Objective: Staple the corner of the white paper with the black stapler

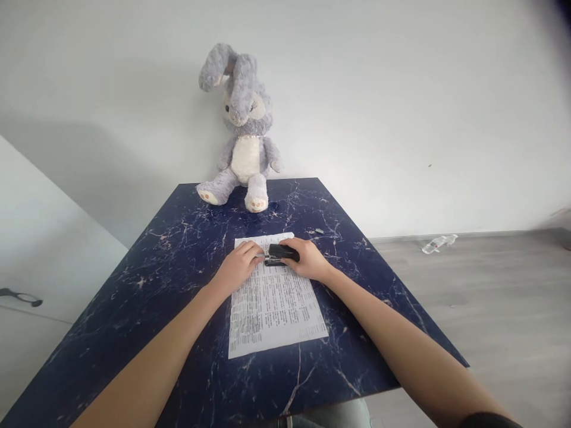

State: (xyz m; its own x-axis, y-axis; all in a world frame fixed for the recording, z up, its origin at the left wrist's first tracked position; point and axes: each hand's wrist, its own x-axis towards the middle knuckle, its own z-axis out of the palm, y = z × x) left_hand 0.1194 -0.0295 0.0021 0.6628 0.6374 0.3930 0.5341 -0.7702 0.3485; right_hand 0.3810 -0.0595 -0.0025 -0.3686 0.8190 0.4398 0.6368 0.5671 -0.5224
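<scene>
So the black stapler was sitting over the far half of the printed sheet, lying pretty much crosswise, with its front end pointing at the table's left edge. The right hand had it by the back end, fingers over the top and thumb down low. There was a gap between the top arm and the base, and some silvery metal showed in there.

The left hand was right up by the stapler's front end, fingers bent and pretty close together, resting around the sheet's left side. Honestly couldn't tell if it was pinching something tiny or just touching the stapler.

The sheet itself was roughly mid-table, a bit skewed, its bottom end facing the near edge with a strip of dark blue marble-look table in between. Too blurry to read the text. A small pale greenish piece lay just past the sheet's far right corner, on the side of the table's right edge.

Also, a big grey-purple plush bunny was sitting at the far edge, closer to the far left corner, back to the wall. Some clear plastic was on the floor, off past the right edge.
</scene>
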